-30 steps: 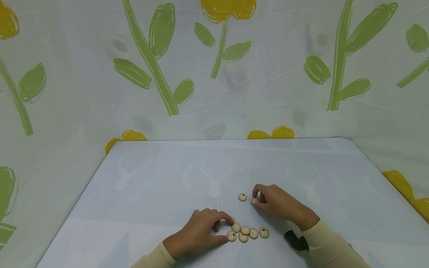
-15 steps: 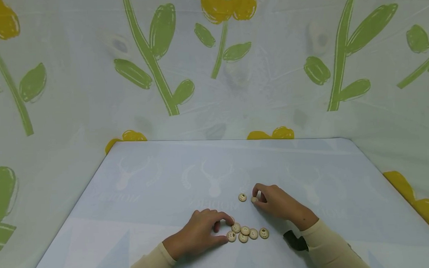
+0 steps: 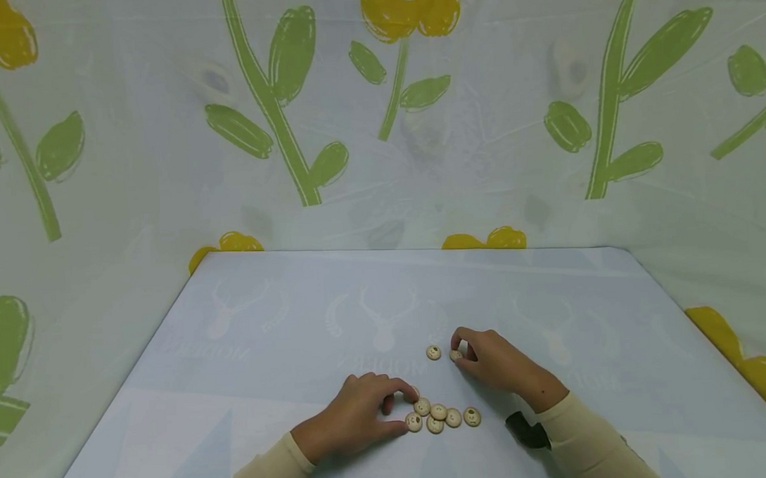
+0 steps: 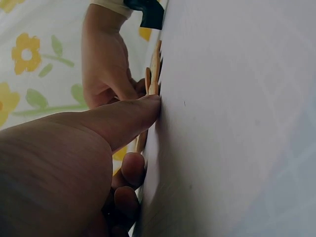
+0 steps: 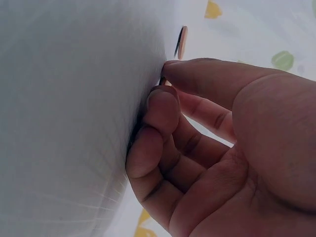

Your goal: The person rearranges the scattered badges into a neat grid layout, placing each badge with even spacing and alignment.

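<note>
Small round wooden buttons with dark markings lie on the table. My right hand [image 3: 496, 360] pinches one button [image 3: 455, 355] at the tabletop between thumb and forefinger; in the right wrist view the fingers [image 5: 163, 111] mostly cover it. Just left of it lies a single button [image 3: 433, 352], apart from the hand. My left hand [image 3: 359, 411] rests beside a cluster of buttons [image 3: 438, 411]. Its thumb touches the edge of the near-left button [image 3: 414, 422], and its forefinger partly covers a button at the cluster's far left. One button [image 3: 434, 425] is partly overlapped by another.
At the right end of the cluster sits a separate button [image 3: 471, 416]. The pale table [image 3: 285, 327] has faint deer-head prints. Behind it hangs a flower-patterned cloth [image 3: 469, 158]. A black strap piece [image 3: 528, 431] is at the right wrist.
The button in my right hand's fingers has shifted very slightly away and to the right, and more of its face shows. The left hand and the cluster have stayed put.
</note>
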{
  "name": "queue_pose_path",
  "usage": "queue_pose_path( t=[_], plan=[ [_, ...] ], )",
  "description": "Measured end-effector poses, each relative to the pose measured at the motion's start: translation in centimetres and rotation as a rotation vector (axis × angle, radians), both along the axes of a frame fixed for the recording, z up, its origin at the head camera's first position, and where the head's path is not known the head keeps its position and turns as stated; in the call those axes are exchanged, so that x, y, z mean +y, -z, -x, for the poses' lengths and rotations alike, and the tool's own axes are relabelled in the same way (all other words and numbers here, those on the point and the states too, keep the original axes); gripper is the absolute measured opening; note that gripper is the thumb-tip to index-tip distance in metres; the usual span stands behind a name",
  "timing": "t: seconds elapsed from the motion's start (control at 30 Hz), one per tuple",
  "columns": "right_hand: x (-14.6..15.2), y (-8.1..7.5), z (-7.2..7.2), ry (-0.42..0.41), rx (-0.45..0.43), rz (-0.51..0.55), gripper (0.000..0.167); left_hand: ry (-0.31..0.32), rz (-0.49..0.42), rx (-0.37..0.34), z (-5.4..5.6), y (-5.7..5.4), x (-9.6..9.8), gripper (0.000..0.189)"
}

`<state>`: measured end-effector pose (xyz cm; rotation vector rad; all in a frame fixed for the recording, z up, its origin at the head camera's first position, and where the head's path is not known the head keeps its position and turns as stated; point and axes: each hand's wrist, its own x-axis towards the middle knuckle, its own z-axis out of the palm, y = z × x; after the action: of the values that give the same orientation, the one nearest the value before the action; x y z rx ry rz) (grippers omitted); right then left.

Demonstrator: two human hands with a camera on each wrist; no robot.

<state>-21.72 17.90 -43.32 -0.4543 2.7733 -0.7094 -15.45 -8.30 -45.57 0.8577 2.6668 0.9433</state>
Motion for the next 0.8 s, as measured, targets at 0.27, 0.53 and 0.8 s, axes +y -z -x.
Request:
queue_pose_path(
  t=[0.27, 0.53, 0.8],
  plan=[
    [-0.08, -0.01, -0.01, 0.015, 0.001, -0.001, 0.016, -0.003, 0.007, 0.011, -0.07, -0.06, -0.08, 0.033],
    [-0.16, 0.01, 0.01, 0.029, -0.006, -0.007, 0.016, 0.003, 0.011, 0.01, 0.02, -0.01, -0.06, 0.033],
    [-0.07, 0.15, 0.06, 0.03, -0.003, -0.011, 0.019, 0.004, 0.008, 0.006, 0.07, -0.03, 0.0, 0.034]
  ],
)
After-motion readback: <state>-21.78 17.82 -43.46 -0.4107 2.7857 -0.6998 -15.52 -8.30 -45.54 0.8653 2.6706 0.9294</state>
